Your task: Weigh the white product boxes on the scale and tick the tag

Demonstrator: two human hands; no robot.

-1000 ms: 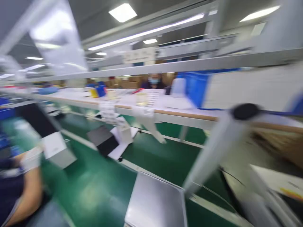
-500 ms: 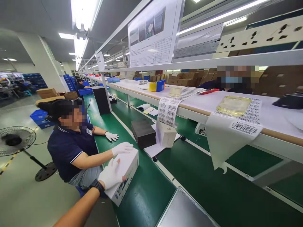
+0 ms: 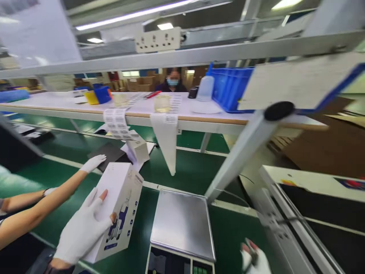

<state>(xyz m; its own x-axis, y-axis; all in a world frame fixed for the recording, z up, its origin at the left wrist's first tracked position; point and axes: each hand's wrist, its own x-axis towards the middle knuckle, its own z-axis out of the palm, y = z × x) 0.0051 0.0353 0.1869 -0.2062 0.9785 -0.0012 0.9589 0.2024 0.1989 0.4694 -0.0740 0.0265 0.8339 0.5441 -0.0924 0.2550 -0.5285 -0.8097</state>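
My left hand (image 3: pixel 82 230), in a white glove with the thumb and a fingertip bare, grips the near side of a white printed carton (image 3: pixel 118 209). The carton is tilted above the green work surface, left of a weighing scale (image 3: pixel 182 224) with a flat metal plate. At the lower right, my gloved right hand (image 3: pixel 253 257) is near the green surface, right of the scale. Motion smears its fingers, and a greyish shape between them is too blurred to name.
A co-worker's gloved hand (image 3: pixel 94 163) reaches over dark flat boxes (image 3: pixel 110 152) behind the carton. Barcode label strips (image 3: pixel 116 123) hang from the shelf (image 3: pixel 199 118), which holds tape rolls and a blue bin (image 3: pixel 232 89). A slanted metal post (image 3: pixel 239 156) rises behind the scale. A conveyor frame (image 3: pixel 296 220) stands right.
The view has swung right, bringing the scale and my right hand into sight. My left hand has carried the carton toward the scale. The co-worker's hand has left the carton.
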